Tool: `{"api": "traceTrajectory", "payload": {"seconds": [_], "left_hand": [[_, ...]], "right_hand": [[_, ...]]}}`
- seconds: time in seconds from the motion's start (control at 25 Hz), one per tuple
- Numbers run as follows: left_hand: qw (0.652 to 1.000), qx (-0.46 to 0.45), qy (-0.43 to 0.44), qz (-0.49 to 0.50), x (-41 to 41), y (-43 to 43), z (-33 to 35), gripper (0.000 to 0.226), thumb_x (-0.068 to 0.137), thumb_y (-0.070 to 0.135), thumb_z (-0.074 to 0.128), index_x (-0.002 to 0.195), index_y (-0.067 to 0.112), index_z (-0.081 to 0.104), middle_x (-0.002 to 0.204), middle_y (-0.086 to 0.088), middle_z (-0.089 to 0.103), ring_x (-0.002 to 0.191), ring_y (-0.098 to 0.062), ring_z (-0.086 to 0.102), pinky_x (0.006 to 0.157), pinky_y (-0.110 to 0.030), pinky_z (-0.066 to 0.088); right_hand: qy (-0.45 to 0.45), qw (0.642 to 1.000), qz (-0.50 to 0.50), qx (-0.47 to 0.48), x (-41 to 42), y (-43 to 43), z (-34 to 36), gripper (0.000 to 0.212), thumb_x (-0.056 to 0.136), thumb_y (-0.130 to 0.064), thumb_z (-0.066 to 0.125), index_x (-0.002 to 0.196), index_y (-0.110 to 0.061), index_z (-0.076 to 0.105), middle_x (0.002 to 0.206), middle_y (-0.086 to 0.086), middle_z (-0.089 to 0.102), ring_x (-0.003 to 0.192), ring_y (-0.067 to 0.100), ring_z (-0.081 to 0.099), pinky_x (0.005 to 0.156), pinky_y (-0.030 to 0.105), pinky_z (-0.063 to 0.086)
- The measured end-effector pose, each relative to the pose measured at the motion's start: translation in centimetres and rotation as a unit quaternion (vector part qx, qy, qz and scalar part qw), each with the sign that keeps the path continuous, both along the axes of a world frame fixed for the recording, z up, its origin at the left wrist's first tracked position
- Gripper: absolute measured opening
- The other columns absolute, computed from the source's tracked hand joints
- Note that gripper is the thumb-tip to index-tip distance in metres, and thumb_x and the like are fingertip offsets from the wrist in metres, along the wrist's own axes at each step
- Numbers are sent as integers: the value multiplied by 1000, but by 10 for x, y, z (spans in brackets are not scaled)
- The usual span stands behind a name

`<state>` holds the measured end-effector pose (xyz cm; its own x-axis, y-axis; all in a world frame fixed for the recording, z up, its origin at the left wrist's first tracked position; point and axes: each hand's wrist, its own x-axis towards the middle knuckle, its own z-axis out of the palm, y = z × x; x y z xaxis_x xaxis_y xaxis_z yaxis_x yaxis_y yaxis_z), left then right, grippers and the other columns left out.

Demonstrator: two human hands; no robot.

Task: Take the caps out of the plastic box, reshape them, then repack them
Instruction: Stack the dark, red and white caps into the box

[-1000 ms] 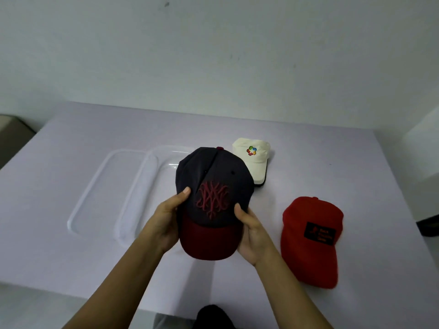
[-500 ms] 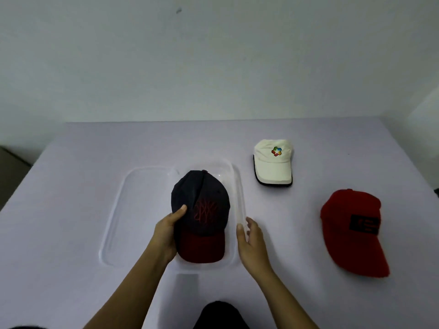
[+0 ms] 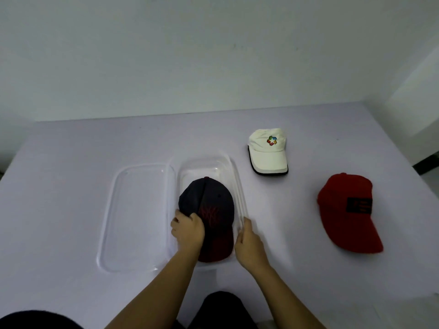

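From the head camera, the dark cap (image 3: 209,205) with its red brim lies inside the clear plastic box (image 3: 238,186), crown toward the far wall and brim toward the person. The left hand (image 3: 188,230) rests on the cap's near left side, its fingers (image 3: 177,220) curled down and clamped on the fabric where crown meets brim. The right hand (image 3: 249,244) sits at the box's right rim, its fingers held together against the plastic and gripping nothing that can be seen. The step looks like seating this cap in the box; to do it well, the left hand should press lightly at the brim seam and not on the crown, so the rounded front does not dent, while the right hand keeps the light box from sliding. The lid (image 3: 136,217) lies flat just beside the box on the left, touching or nearly touching its wall. The white cap (image 3: 267,150) sits beyond the box to the right, and the red cap (image 3: 348,210) lies well apart farther right, both on the bench (image 3: 71,162). The bench is bare between the box and the red cap, giving the right hand free room to reach either; the near edge is close under the forearms.
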<state>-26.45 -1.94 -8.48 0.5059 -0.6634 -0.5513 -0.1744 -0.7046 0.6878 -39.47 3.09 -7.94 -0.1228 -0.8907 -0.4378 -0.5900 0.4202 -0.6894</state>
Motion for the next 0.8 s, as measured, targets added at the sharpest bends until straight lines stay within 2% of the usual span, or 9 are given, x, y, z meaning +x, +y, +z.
{"api": "traceTrajectory", "payload": {"seconds": [0.12, 0.24, 0.36, 0.44, 0.48, 0.52, 0.6, 0.68, 0.8], "left_hand": [[992, -93, -46, -69, -9, 5, -1, 59, 99, 30, 37, 151, 16, 12, 157, -16, 15, 142, -35, 18, 115, -48, 18], [961, -60, -120, -242, -5, 15, -16, 98, 82, 52, 61, 152, 23, -3, 159, -13, -6, 145, -33, 5, 115, -51, 17], [947, -53, -129, -288, 1, 17, -18, 114, 74, 48, 72, 150, 21, -9, 158, -14, -11, 145, -37, 2, 114, -51, 16], [947, -46, -130, -289, 3, 20, -16, 115, 75, 50, 71, 150, 19, -11, 158, -14, -12, 145, -37, 2, 115, -51, 14], [951, -41, -129, -279, 1, 21, -12, 116, 75, 53, 69, 150, 17, -12, 158, -13, -13, 145, -37, 0, 115, -51, 13], [956, -45, -127, -261, -4, 21, -5, 114, 77, 55, 66, 150, 17, -12, 159, -12, -14, 146, -36, -2, 116, -51, 12], [962, -102, -143, -211, -18, 20, 14, 101, 84, 49, 60, 151, 14, -7, 159, -11, -12, 146, -33, -2, 117, -48, 11], [949, -198, -173, -175, -41, 18, 38, 85, 91, 36, 55, 151, 12, 1, 160, -9, -3, 147, -27, 3, 118, -38, 11], [927, -272, -152, -208, -95, 13, 63, 73, 94, 26, 52, 151, 12, 8, 160, -4, 9, 146, -18, 10, 111, -22, 9]], "right_hand": [[-1, 1000, -1, -5, 0, 1, -1, 44, 98, -10, 33, 141, -14, 26, 104, 16, 64, 87, 28, 63, 75, 36, 52], [-3, 1000, 4, -2, -1, 0, -2, 46, 97, -9, 33, 142, -13, 25, 114, 18, 62, 96, 29, 62, 82, 38, 52], [-1, 1000, 14, -2, 0, -1, -5, 47, 96, -8, 35, 142, -13, 25, 93, 10, 63, 82, 25, 61, 73, 34, 50], [-13, 1000, 22, 2, -2, -2, -7, 48, 97, -10, 35, 143, -13, 24, 79, 3, 56, 72, 20, 56, 69, 33, 49], [-38, 999, 23, 15, -4, -2, -6, 48, 98, -14, 34, 145, -14, 20, 87, 4, 59, 79, 19, 58, 74, 33, 50], [-78, 996, 22, 36, -8, -3, -6, 51, 100, -21, 33, 147, -15, 15, 109, 7, 60, 97, 21, 59, 86, 33, 48], [-162, 985, 5, 60, -21, -6, 1, 57, 100, -34, 31, 150, -18, 8, 151, 7, 31, 135, 22, 36, 108, 32, 32], [-205, 977, -50, 10, -44, -7, 11, 52, 101, -33, 30, 148, -19, 15, 154, 0, 23, 140, 17, 27, 109, 25, 26], [-177, 968, -130, -118, -101, -5, 19, 41, 100, -25, 34, 141, -20, 33, 143, -3, 39, 130, 10, 38, 100, 20, 30]]}}
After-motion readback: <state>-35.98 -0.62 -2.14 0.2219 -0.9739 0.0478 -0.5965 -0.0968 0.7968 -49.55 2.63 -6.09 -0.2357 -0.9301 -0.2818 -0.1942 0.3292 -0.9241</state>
